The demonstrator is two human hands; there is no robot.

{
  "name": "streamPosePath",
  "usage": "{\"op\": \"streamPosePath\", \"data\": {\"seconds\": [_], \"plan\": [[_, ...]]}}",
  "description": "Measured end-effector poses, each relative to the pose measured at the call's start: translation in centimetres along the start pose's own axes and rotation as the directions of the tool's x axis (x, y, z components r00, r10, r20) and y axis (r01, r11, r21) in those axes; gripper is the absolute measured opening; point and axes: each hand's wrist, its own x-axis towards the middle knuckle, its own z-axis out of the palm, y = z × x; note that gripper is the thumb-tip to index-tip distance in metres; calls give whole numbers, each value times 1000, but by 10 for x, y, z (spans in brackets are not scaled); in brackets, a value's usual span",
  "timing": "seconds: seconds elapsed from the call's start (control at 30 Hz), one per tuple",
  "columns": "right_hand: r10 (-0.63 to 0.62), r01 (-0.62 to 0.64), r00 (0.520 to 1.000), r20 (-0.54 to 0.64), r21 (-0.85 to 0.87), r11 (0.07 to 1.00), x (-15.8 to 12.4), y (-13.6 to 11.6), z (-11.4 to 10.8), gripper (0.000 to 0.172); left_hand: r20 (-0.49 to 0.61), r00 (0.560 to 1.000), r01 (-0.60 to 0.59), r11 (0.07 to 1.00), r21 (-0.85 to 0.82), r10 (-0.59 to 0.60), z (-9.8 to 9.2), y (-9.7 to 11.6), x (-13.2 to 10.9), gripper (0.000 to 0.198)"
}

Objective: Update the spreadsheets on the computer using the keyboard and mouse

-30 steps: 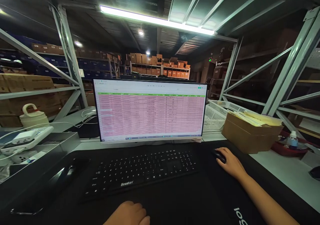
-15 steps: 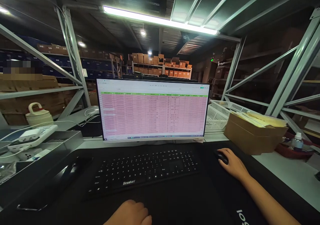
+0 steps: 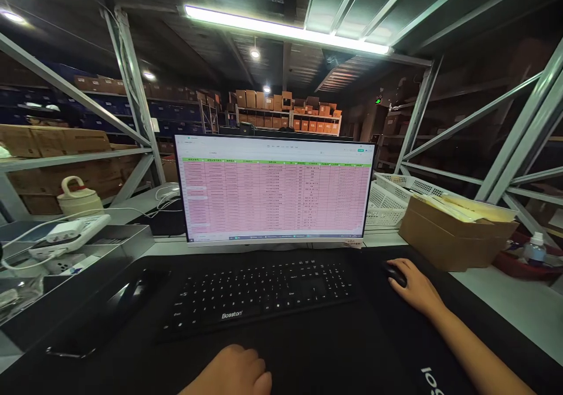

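My right hand (image 3: pixel 416 286) lies over a black computer mouse (image 3: pixel 396 275) on the black desk mat (image 3: pixel 325 348), its fingers wrapped round it. In front of the keyboard, my left hand (image 3: pixel 240 368) rests on the mat with its fingers curled in, and nothing shows in it. The black keyboard (image 3: pixel 264 292) stretches between the hands and the monitor and is touched by neither. A spreadsheet with pink rows and a green header fills the monitor (image 3: pixel 277 198).
A cardboard box (image 3: pixel 444 231) of papers stands right of the monitor, beside white plastic baskets (image 3: pixel 385 204). At the left are a cream bottle (image 3: pixel 79 198), a grey tray (image 3: pixel 132 248) and a white power strip (image 3: pixel 73 239) with cables. Metal shelf posts (image 3: pixel 141 102) frame the desk.
The whole view has shifted slightly, so the desk and monitor appear a little further right. Both hands keep their places, the right on the mouse and the left curled on the mat.
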Motion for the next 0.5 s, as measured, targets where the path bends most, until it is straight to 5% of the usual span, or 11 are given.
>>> {"op": "streamPosePath", "data": {"seconds": [0.5], "plan": [[24,-23,1000,5,-52,998,1,3,0,37,-24,1000,8,1000,-4,-8,2,1,1,26]]}}
